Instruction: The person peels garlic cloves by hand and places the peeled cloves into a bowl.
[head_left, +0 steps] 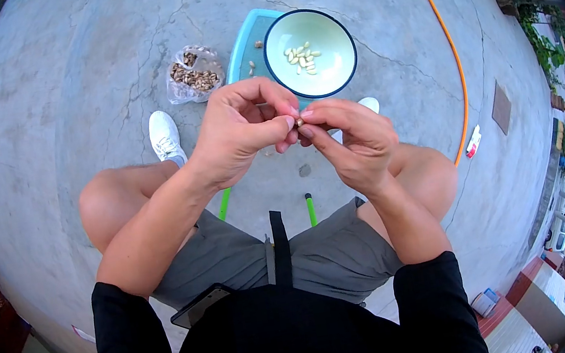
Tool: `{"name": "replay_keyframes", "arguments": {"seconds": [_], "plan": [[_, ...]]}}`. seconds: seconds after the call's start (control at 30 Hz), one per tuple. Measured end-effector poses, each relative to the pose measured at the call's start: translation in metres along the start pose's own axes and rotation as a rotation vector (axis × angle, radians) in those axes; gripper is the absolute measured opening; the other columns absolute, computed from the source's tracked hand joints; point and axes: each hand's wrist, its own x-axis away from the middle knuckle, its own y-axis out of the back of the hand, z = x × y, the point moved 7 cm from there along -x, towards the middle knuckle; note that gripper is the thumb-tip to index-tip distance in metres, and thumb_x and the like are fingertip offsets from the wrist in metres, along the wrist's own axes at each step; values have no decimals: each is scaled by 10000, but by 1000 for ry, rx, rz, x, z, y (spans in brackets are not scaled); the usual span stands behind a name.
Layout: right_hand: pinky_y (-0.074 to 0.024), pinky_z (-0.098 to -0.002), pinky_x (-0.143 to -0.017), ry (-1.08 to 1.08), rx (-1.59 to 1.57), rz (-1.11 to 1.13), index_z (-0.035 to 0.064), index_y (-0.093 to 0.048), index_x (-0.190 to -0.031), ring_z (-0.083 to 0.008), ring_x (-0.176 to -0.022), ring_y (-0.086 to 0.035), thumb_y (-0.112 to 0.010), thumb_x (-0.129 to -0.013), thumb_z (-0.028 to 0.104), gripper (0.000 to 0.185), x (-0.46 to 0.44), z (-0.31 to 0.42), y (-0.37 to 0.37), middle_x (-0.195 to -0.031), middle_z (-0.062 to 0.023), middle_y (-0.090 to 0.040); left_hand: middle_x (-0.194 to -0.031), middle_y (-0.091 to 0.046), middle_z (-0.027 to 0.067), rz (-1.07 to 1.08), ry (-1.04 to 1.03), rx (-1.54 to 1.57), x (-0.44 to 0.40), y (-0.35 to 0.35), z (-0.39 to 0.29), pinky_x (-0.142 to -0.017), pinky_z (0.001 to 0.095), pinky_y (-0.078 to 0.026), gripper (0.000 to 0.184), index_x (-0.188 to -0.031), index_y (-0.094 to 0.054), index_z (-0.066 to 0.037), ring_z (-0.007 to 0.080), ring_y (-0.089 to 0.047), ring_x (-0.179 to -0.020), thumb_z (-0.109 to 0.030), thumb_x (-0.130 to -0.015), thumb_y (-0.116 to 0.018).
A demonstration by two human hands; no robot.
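Observation:
My left hand [241,129] and my right hand [355,139] meet in front of me, fingertips pinched together. Between them is a small brownish garlic clove [299,123], mostly covered by the fingers. Just beyond the hands, a white bowl with a dark blue rim [338,24] holds several peeled garlic cloves [303,56]. The bowl rests on a light blue stool or small table [237,60], where a few brown bits lie beside it. To the left on the ground, a clear plastic bag [178,93] contains many unpeeled, brown-skinned cloves [196,79].
The ground is cracked concrete [87,74]. An orange hose [454,51] runs along the right, with a red-and-white packet [473,141] near it. White shoes [163,135] flank the stool. A phone [203,304] lies at my lap.

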Motion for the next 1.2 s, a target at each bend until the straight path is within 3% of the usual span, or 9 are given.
{"name": "replay_keyframes", "arguments": {"seconds": [0.23, 0.67, 0.73, 0.87, 0.93, 1.03, 1.2], "plan": [[-593, -257, -700, -163, -228, 0, -67, -696, -1014, -163, -838, -695, -717, -829, -96, 189, 3, -16, -2, -998, -147, -691, -945, -636, 85, -26, 25, -93, 0, 1, -4, -611, 230, -492, 130, -961, -628, -1, 112, -620, -750, -6, -847, -690], [-587, -254, -704, -83, -101, 26, -70, -692, -1018, -160, -832, -694, -715, -815, -104, 208, -1, -9, 1, -985, -140, -690, -910, -632, 59, 20, 9, -127, -1, -5, -6, -600, 217, -457, 110, -950, -630, -11, 92, -582, -731, -50, -883, -707], [-604, -294, -673, -119, -216, 56, -84, -672, -1047, -197, -801, -701, -660, -853, -120, 198, 0, -11, -2, -1012, -156, -677, -903, -626, 54, 43, 21, -131, -1, -6, -7, -595, 212, -453, 95, -937, -633, -12, 91, -581, -726, -42, -880, -704], [-606, -301, -677, -196, -338, 52, -81, -659, -1054, -196, -805, -703, -648, -870, -108, 187, 3, -13, -5, -1005, -157, -680, -910, -619, 55, 16, 21, -185, 1, -2, -6, -590, 210, -450, 77, -911, -628, -16, 86, -578, -721, -30, -876, -695], [-607, -307, -678, -336, -497, 14, -81, -645, -1059, -200, -812, -706, -634, -887, -92, 173, 7, -20, -7, -1005, -165, -682, -924, -614, 62, -19, -25, -191, 1, -1, -7, -589, 210, -455, 74, -882, -607, -17, 82, -578, -725, -3, -866, -678], [-607, -317, -674, -406, -602, -13, -82, -636, -1051, -214, -801, -709, -629, -891, -77, 160, 7, -25, -7, -1000, -183, -683, -877, -627, 18, -65, -57, -214, 1, -1, -9, -648, 204, -474, 95, -855, -597, -26, 60, -593, -753, 27, -835, -673], [-607, -323, -695, -470, -713, -20, -83, -635, -1055, -202, -812, -702, -628, -896, -66, 160, 2, -30, -6, -981, -168, -692, -891, -636, 36, -81, -33, -205, 0, 2, -10, -640, 215, -493, 98, -856, -596, -21, 73, -607, -755, 33, -824, -670]]}}
